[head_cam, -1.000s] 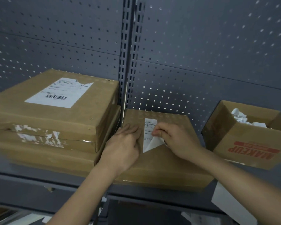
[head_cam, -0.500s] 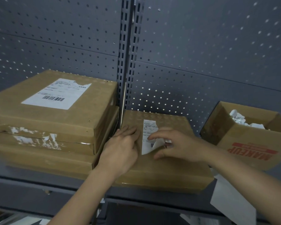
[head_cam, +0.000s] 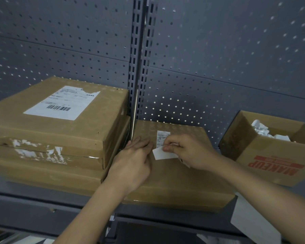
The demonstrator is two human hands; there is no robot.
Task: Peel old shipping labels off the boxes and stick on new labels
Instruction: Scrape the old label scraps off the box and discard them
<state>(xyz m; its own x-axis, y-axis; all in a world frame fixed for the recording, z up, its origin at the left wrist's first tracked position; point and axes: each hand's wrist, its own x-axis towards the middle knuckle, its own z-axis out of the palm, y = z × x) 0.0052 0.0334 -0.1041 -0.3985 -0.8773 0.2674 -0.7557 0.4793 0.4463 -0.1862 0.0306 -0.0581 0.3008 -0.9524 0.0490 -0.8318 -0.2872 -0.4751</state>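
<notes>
A flat brown cardboard box (head_cam: 174, 180) lies on the shelf in the middle. A small white shipping label (head_cam: 163, 137) sits on its top, its near end lifted and folded back. My right hand (head_cam: 188, 152) pinches that lifted flap of the label between thumb and fingers. My left hand (head_cam: 134, 161) rests flat on the box top just left of the label, fingers straight. To the left stands a stack of two larger brown boxes (head_cam: 60, 138), the upper one bearing a big white barcode label (head_cam: 62, 103) with a torn corner.
An open carton printed MAKEUP (head_cam: 271, 155) stands at the right with crumpled white paper (head_cam: 264, 131) inside. Grey pegboard (head_cam: 218, 67) backs the shelf, with a slotted upright (head_cam: 139, 59) between bays. White sheets (head_cam: 253, 224) hang below the shelf edge (head_cam: 60, 203).
My right hand went from an open reach over the label to pinching its near flap, which now stands folded back higher. My left hand stayed pressed on the box.
</notes>
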